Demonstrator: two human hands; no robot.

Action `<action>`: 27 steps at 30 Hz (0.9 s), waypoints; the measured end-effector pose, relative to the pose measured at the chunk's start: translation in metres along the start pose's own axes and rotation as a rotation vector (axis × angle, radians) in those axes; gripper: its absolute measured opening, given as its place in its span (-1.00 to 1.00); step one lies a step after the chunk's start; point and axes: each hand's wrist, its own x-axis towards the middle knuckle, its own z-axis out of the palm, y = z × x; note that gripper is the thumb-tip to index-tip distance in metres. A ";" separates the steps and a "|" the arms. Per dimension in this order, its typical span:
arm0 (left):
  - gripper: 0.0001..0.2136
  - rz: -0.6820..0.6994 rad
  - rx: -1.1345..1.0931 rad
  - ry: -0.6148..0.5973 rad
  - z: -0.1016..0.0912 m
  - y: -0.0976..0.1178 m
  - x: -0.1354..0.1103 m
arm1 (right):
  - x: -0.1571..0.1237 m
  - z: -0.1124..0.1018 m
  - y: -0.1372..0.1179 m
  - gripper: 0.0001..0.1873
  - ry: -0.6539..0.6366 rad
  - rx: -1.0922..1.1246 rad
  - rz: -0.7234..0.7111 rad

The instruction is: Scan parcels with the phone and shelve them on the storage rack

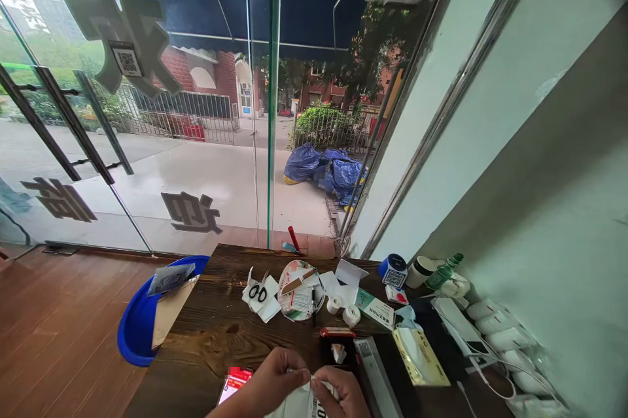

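At the table's near edge, my left hand (275,382) and my right hand (346,395) are close together, thumbs and fingers pinching the top of a whitish packet (294,403) with dark print. The packet's lower part is cut off by the picture's bottom edge. Beside my left wrist lies a phone (236,384) with a lit red and white screen. Just beyond my right hand are a small dark box (338,339) with a crumpled whitish thing in it and a long grey box (377,375).
Scissors (258,292) lie on white paper, and a knife (298,282) rests on a round printed fan. White rolls (351,315), a green-white box (375,309), a tissue pack (419,356) and bottles (444,272) stand rightward. A blue bin (135,326) stands left; glass doors (196,110) rise behind.
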 end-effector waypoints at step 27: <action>-0.64 -0.075 0.147 0.666 -0.057 -0.044 0.112 | 0.041 -0.037 0.049 -0.37 0.673 0.820 0.551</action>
